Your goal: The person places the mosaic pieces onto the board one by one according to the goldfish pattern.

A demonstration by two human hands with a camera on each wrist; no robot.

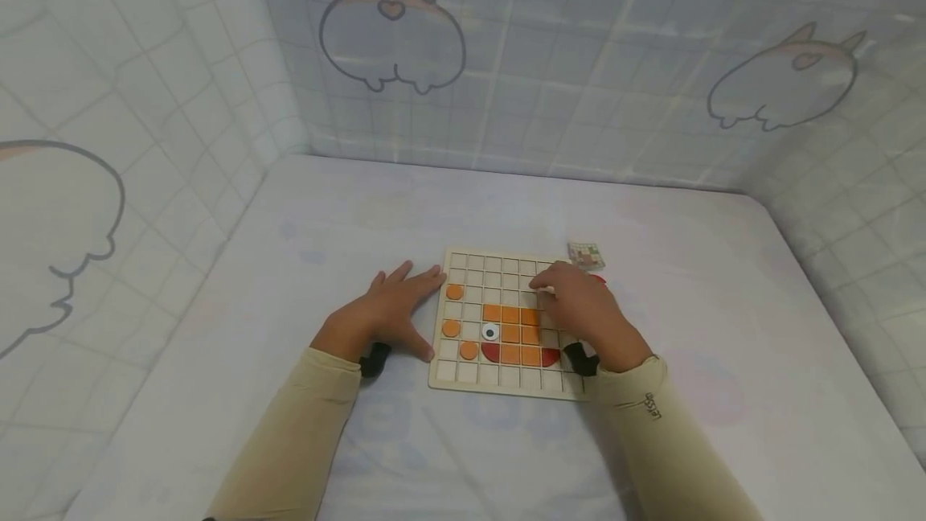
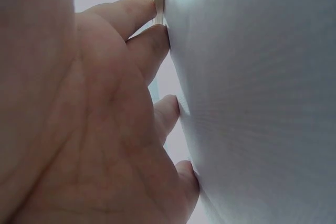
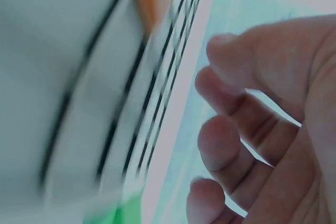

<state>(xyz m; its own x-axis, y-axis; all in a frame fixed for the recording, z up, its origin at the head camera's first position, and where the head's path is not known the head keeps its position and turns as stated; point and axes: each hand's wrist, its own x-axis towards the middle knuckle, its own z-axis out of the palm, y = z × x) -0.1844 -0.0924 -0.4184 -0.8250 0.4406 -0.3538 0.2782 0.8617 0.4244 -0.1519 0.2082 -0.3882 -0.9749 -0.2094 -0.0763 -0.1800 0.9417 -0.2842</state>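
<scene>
A wooden grid board (image 1: 469, 371) lies on the white surface. Orange square tiles (image 1: 510, 334), a white eye tile (image 1: 490, 332) and rounded red tiles (image 1: 551, 357) form a shape on it. Orange discs (image 1: 454, 292) sit in cells on the left. My left hand (image 1: 387, 308) rests at the board's left side, fingers spread; in its wrist view, fingertips (image 2: 149, 8) touch the board's edge. My right hand (image 1: 584, 308) hovers over the board's right side with bent fingers. No piece shows between thumb and fingers in its wrist view. The hand hides several right-hand cells.
A small patterned card (image 1: 586, 255) lies behind the board's far right corner. Part of a red piece (image 1: 599, 279) shows beside my right hand. Something green (image 3: 128, 209) appears low in the right wrist view. Cloth walls (image 1: 506, 63) stand around the surface.
</scene>
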